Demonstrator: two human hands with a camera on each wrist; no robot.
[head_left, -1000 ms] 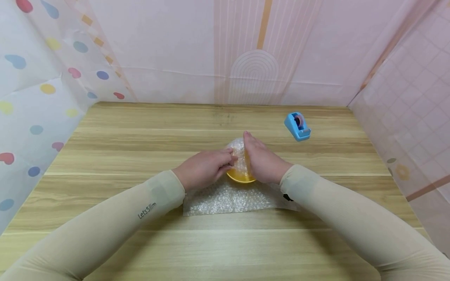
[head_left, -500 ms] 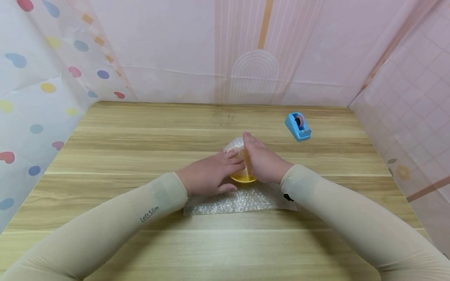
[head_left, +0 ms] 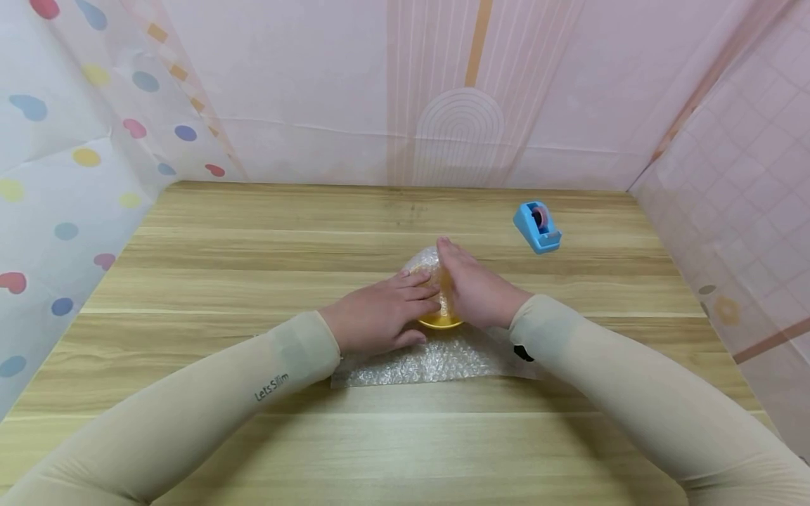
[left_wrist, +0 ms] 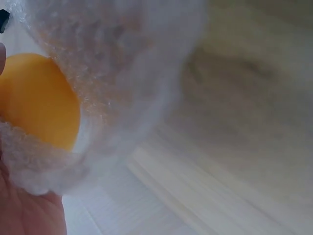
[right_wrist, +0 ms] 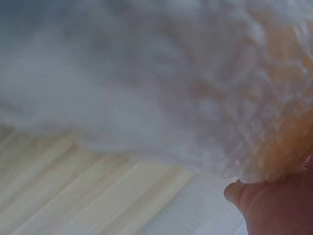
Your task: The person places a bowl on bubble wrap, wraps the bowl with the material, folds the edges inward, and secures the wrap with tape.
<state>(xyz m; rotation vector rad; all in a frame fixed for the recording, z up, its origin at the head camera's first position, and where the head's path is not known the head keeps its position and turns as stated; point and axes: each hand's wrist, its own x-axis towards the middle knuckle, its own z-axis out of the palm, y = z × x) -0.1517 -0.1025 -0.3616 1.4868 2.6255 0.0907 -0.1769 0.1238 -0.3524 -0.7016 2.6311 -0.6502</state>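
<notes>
A round yellow dish (head_left: 441,323), which looks like a bowl, sits on a sheet of bubble wrap (head_left: 436,362) with part of the sheet folded over it. In the left wrist view, its smooth orange-yellow surface (left_wrist: 41,100) shows between folds of bubble wrap (left_wrist: 112,73). My left hand (head_left: 382,313) lies with spread, fairly straight fingers on the wrap at the dish's left side. Against the right side my right hand (head_left: 477,288) presses with extended fingers. Blurred bubble wrap (right_wrist: 161,98) fills much of the right wrist view. Both hands hide the dish's sides.
A blue tape dispenser (head_left: 536,227) with a roll of tape stands toward the back right of the wooden table (head_left: 253,232). Patterned sheets (head_left: 304,91) hang along the back and both sides. A small black object (head_left: 522,353) shows beside the right cuff.
My left hand has gone from bunched fingertips at the dish's left edge to spread fingers lying over the wrap. The right hand has stayed nearly still.
</notes>
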